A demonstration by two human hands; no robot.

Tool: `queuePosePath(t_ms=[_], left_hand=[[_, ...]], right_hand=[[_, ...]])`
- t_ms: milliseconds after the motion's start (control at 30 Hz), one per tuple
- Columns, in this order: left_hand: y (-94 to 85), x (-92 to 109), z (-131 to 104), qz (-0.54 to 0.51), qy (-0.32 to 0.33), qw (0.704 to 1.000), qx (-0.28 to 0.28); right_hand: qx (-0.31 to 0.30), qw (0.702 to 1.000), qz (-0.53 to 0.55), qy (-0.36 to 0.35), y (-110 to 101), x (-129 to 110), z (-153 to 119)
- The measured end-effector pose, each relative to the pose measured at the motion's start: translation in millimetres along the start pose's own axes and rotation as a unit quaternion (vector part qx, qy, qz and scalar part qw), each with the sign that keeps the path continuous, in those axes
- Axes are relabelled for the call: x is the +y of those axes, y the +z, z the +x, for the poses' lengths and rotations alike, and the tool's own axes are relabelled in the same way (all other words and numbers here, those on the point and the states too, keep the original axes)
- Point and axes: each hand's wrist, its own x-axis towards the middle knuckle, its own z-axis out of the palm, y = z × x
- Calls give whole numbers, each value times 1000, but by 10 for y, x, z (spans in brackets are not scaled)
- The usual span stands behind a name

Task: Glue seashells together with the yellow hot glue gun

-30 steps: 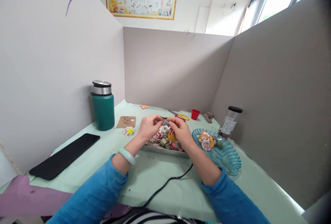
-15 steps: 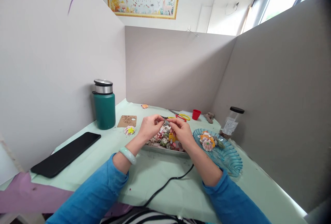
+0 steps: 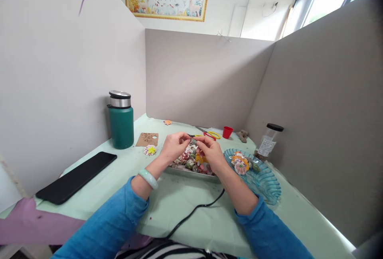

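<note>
My left hand [image 3: 172, 148] and my right hand [image 3: 210, 152] meet above a shallow metal tray [image 3: 191, 172] filled with several small coloured shells and stones. The fingertips of both hands pinch one small greyish piece [image 3: 192, 142] between them; it is too small to make out. A yellow piece [image 3: 199, 158] lies in the tray just under my right hand. Both arms wear blue sleeves, and a pale green bangle [image 3: 147, 179] sits on my left wrist.
A blue glass dish [image 3: 263, 183] with decorated shells lies right of the tray. Green flask [image 3: 121, 120], brown card [image 3: 146, 140], a shell flower [image 3: 149, 150] and a black phone [image 3: 77, 177] sit left. Scissors [image 3: 209, 133], red cup [image 3: 227, 132], jar [image 3: 267, 141] behind. A black cable [image 3: 194, 210] runs toward me.
None in the hands; they stay pinched together over the tray. The view has shifted very slightly.
</note>
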Motion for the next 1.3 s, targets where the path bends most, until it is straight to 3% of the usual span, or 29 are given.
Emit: queuePosePath(t_ms=[300, 833, 1300], left_hand=[[-39, 58, 8, 13, -39, 999, 26], [-39, 70, 0, 1, 6, 1000, 20], [-37, 38, -37, 67, 136, 988, 23]], right_hand=[[19, 1000, 2, -10, 22, -2, -4], [12, 1000, 13, 0, 11, -7, -3], [14, 999, 9, -27, 19, 23, 2]])
